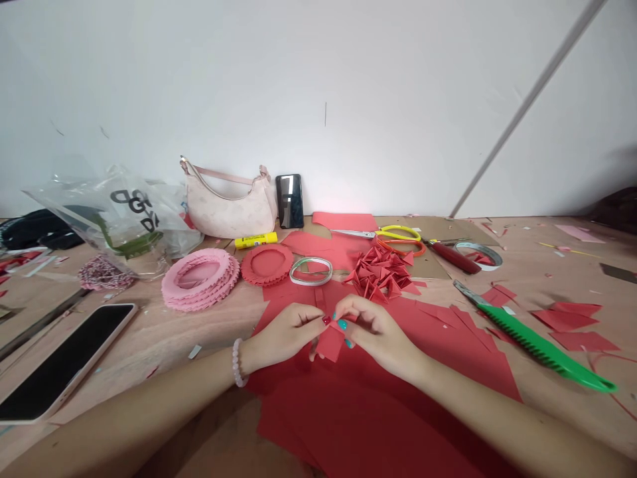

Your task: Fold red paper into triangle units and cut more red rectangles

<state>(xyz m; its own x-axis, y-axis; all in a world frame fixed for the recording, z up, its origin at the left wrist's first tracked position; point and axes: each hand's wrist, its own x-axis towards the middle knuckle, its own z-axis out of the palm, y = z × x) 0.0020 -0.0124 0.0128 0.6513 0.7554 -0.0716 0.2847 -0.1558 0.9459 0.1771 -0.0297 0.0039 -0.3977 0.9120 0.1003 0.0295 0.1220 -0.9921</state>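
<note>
Between my two hands is a small piece of red paper (pixel 330 344), its upper end pinched and partly hidden by my fingertips. My left hand (pixel 291 332) grips it from the left with thumb and fingers. From the right, my right hand (pixel 371 326) pinches the same piece near its top. Large red paper sheets (pixel 378 405) lie beneath both hands. Just beyond my right hand is a pile of folded red paper pieces (pixel 381 271). A roll of tape (pixel 311 271) lies beyond my left hand.
Pink paper rings (pixel 199 282), a red paper ring (pixel 267 264) and a yellow glue stick (pixel 255 240) lie left of centre. A phone (pixel 64 362) lies at left. Yellow-handled scissors (pixel 398 232) and a green-handled knife (pixel 547 342) are at right. A handbag (pixel 231 206) stands by the wall.
</note>
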